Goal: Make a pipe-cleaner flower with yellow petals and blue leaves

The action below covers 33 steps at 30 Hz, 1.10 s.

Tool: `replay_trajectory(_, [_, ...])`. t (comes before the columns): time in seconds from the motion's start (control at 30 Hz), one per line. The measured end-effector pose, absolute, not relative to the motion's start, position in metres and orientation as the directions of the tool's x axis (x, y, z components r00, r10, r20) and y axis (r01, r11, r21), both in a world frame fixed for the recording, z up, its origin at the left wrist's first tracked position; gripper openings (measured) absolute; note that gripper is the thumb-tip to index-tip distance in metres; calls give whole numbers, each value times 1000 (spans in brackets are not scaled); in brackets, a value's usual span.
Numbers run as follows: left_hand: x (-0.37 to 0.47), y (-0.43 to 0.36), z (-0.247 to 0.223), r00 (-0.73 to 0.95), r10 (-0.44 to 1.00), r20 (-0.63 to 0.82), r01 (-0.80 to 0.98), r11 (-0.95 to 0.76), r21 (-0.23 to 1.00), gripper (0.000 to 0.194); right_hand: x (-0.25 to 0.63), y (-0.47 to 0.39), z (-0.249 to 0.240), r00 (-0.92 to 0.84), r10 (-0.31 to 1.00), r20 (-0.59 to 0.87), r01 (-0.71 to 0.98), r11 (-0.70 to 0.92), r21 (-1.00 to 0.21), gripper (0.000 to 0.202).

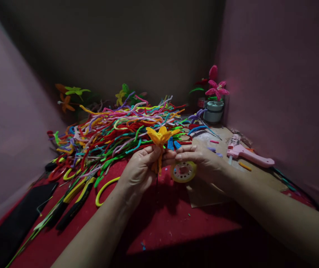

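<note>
In the head view, a dim corner surrounds the work, with a dark grey wall point(137, 44) across the top of the frame, a mauve wall point(282, 74) at the right and a red-covered table point(176, 227) below. Near the centre, the left hand point(141, 163) has its grip pinched round the base of a yellow-orange, fuzzy-petalled flower point(161, 136), petals spread upward, orange ends hanging below the fingers. The right hand point(201, 156) comes in from the right, fingertips just beside the left ones; whether its grip has hold of anything, I cannot tell. Just below it sits a round, yellowish roll of clear tape point(183, 172).

To do this well, I judge, the left pinch should sit firmly under the petals without crushing them, leaving the right fingers free for fine work. The tangled heap of multicoloured fuzzy stems point(126, 123) behind could snag petals, and the right forearm should stay clear of the pink plastic glue gun point(245, 152) at the frame's right, which may be hot
</note>
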<state>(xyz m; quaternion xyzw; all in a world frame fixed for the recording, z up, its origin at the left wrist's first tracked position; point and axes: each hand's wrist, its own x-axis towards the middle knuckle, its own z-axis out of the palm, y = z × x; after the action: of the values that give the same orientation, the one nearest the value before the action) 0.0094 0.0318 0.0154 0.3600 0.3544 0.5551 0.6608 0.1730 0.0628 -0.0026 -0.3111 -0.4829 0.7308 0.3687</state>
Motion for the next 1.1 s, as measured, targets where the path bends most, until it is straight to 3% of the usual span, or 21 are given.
replay_trajectory(0.1, [10,33,17,126,990,-66,-455,117,883,11,177,66,0,-430,902,-48,-182,-138,-974,14])
replay_trajectory(0.2, [11,33,18,90,994,-58,-405,90,910,16,183,66,9,-330,939,96,-55,82,-995,13])
replay_trajectory(0.37, [11,31,15,29,999,-29,-307,36,951,19,184,59,24,-319,894,313,29,340,-940,9])
replay_trajectory(0.5, [14,29,10,120,992,-24,-244,52,968,20,174,57,18,-401,880,255,-53,256,-965,9])
replay_trajectory(0.9, [27,22,5,134,991,-15,-175,39,984,19,162,52,0,-313,924,221,-270,137,-953,21])
replay_trajectory(1.1, [30,20,5,104,995,5,-153,11,988,17,159,49,-2,-179,955,238,-215,198,-956,23])
